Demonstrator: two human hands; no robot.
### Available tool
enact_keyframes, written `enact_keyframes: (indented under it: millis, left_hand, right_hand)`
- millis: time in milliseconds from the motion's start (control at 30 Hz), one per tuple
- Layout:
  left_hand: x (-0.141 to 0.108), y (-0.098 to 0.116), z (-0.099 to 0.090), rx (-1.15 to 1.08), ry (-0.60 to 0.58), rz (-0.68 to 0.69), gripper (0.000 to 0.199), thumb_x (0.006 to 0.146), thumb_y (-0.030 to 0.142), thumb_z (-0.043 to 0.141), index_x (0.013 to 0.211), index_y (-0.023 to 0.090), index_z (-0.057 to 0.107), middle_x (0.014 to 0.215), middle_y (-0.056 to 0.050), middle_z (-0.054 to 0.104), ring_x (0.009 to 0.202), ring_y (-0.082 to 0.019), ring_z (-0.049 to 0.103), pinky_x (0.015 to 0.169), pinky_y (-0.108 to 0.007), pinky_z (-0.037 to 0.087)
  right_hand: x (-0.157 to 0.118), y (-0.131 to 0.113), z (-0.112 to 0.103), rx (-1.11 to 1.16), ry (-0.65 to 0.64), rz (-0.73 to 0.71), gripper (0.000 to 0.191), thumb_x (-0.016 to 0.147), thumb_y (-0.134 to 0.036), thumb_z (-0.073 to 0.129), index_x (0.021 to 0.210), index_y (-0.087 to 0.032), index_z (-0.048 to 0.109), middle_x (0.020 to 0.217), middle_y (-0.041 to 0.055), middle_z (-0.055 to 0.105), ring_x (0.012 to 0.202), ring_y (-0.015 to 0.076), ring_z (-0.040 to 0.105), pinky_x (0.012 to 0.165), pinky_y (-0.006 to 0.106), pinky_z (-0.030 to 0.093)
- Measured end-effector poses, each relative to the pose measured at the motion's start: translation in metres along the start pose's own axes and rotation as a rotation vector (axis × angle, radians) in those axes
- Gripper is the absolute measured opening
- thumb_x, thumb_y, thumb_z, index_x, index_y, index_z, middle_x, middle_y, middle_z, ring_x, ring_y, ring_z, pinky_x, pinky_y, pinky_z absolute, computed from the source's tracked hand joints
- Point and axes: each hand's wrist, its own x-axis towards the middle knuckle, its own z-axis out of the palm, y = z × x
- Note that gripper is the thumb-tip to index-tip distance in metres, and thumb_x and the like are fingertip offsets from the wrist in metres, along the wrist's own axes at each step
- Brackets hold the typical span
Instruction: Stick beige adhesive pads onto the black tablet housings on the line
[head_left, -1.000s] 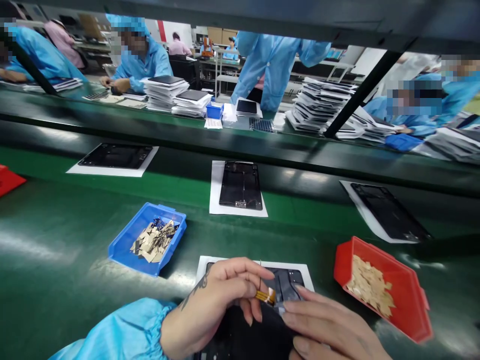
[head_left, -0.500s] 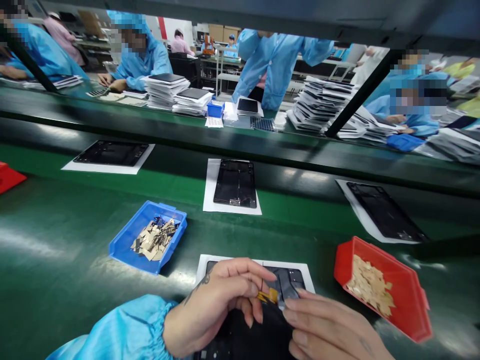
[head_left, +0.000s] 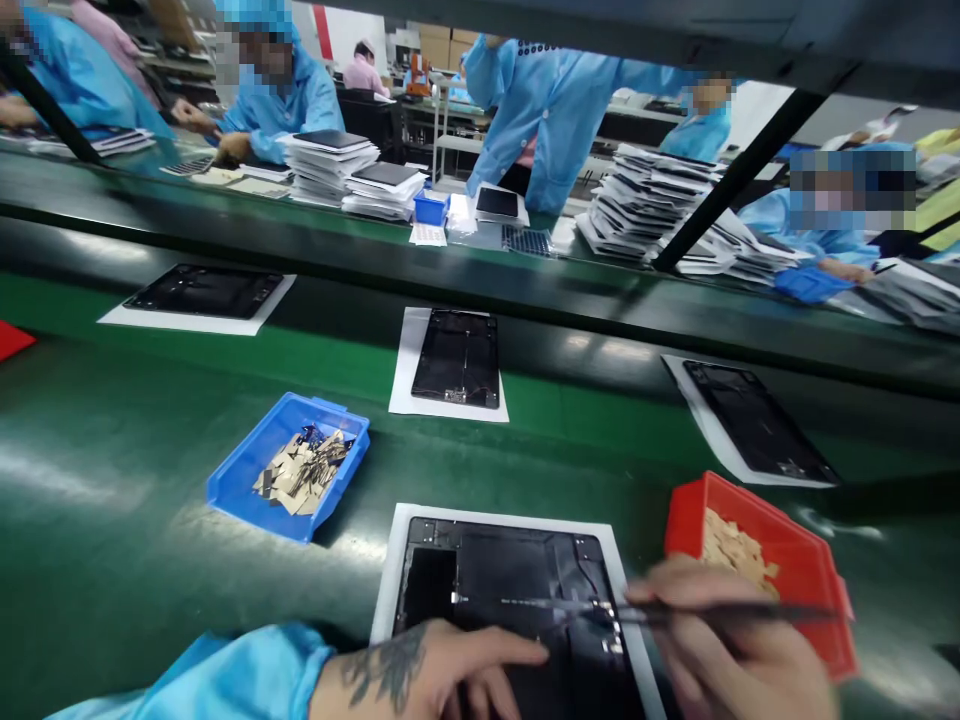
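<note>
A black tablet housing (head_left: 517, 555) lies on a white sheet (head_left: 384, 580) right in front of me, its inner side with cables and connectors facing up. My left hand (head_left: 457, 665) rests over its lower left part, index finger stretched out across the housing and the other fingers bent below. My right hand (head_left: 720, 640), smeared by motion, grips dark tweezers (head_left: 660, 612) at the housing's right edge. The tweezers' tips point left over the housing, near the small metal connectors on its right side. Whether they touch anything is too blurred to tell.
A blue bin (head_left: 232, 490) with small beige and dark pieces stands left; a red bin (head_left: 814, 590) with tan pieces is at right, partly behind my right hand. Several tablet housings (head_left: 455, 360) on white sheets lie along the green belt (head_left: 337, 350). Co-workers (head_left: 277, 100) sit beyond.
Earlier both hands were together over the housing with a small orange-and-grey part between them. Now they are apart; the right holds tweezers and the left is lower. The belt's housings sit slightly further left.
</note>
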Motion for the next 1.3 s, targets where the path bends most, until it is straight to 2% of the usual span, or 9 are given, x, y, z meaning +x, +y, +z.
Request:
enact_keyframes:
  millis: [67,100,133,200,267,400,533,700,1300]
  left_hand:
    - [-0.01,0.005,-0.006,0.736,0.177,0.167,0.033,0.098,0.026,0.043,0.126,0.012,0.051,0.084,-0.009,0.065,0.063,-0.018,0.059,0.055,-0.027,0.048]
    - [-0.014,0.009,-0.009,1.017,0.245,0.267,0.028,0.098,0.018,0.039,0.119,0.009,0.056,0.078,-0.008,0.063,0.06,-0.018,0.058,0.052,-0.028,0.047]
    - [-0.017,0.013,-0.013,1.208,0.308,0.359,0.028,0.096,0.011,0.037,0.115,0.007,0.058,0.074,-0.007,0.062,0.057,-0.018,0.057,0.048,-0.029,0.046]
    - [-0.02,0.021,-0.019,1.356,0.406,0.452,0.029,0.093,0.004,0.038,0.113,0.006,0.059,0.075,-0.007,0.063,0.054,-0.018,0.056,0.044,-0.029,0.045]
    - [-0.021,0.024,-0.026,1.362,0.449,0.432,0.028,0.092,0.003,0.039,0.112,0.004,0.059,0.078,-0.009,0.063,0.056,-0.019,0.057,0.043,-0.031,0.046]
    - [-0.022,0.019,-0.039,1.326,0.424,0.403,0.026,0.091,0.003,0.041,0.108,-0.002,0.059,0.079,-0.011,0.062,0.058,-0.02,0.055,0.041,-0.032,0.045]
    - [-0.022,-0.001,-0.046,1.337,0.434,0.323,0.026,0.091,0.005,0.043,0.111,-0.001,0.058,0.084,-0.011,0.061,0.061,-0.02,0.055,0.043,-0.033,0.045]
    - [-0.018,-0.021,-0.046,1.302,0.485,0.23,0.019,0.091,0.007,0.048,0.106,0.002,0.059,0.068,-0.004,0.053,0.055,-0.018,0.05,0.04,-0.032,0.04]
    - [-0.018,-0.021,-0.048,1.164,0.495,0.148,0.018,0.09,0.004,0.045,0.103,0.003,0.058,0.067,-0.005,0.051,0.055,-0.017,0.045,0.043,-0.03,0.037]
  right_hand:
    - [0.008,0.017,0.022,0.148,0.05,0.329,0.02,0.086,-0.038,0.071,0.089,-0.021,0.061,0.076,0.0032,0.061,0.044,0.0063,0.039,0.039,0.015,0.03]
    - [0.012,0.027,0.033,0.207,0.031,0.458,0.028,0.086,-0.042,0.071,0.091,-0.018,0.059,0.067,0.0003,0.055,0.043,0.0046,0.03,0.04,0.014,0.023]
    - [0.016,0.036,0.043,0.254,-0.008,0.542,0.033,0.085,-0.045,0.071,0.091,-0.016,0.057,0.059,-0.0032,0.046,0.044,0.0044,0.024,0.04,0.015,0.018]
    - [0.023,0.051,0.059,0.3,-0.092,0.616,0.037,0.084,-0.047,0.071,0.089,-0.014,0.055,0.055,-0.0065,0.034,0.046,0.0054,0.02,0.041,0.017,0.012]
    - [0.027,0.059,0.069,0.309,-0.15,0.631,0.038,0.084,-0.048,0.071,0.087,-0.013,0.055,0.055,-0.0065,0.033,0.047,0.0059,0.02,0.041,0.019,0.011]
    - [0.035,0.062,0.081,0.248,-0.168,0.643,0.042,0.082,-0.051,0.07,0.089,-0.013,0.054,0.056,-0.0063,0.035,0.047,0.0061,0.022,0.041,0.019,0.011]
    - [0.042,0.071,0.088,0.07,-0.107,0.516,0.048,0.077,-0.056,0.072,0.09,-0.015,0.053,0.056,-0.005,0.043,0.046,0.0072,0.033,0.043,0.018,0.021]
    - [0.042,0.09,0.086,-0.105,-0.116,0.404,0.039,0.082,-0.052,0.067,0.09,-0.016,0.055,0.057,-0.0028,0.049,0.048,0.0106,0.043,0.047,0.02,0.033]
    - [0.041,0.097,0.085,-0.147,-0.181,0.401,0.021,0.086,-0.039,0.064,0.086,-0.018,0.059,0.061,-0.0018,0.056,0.054,0.0141,0.056,0.053,0.022,0.044]
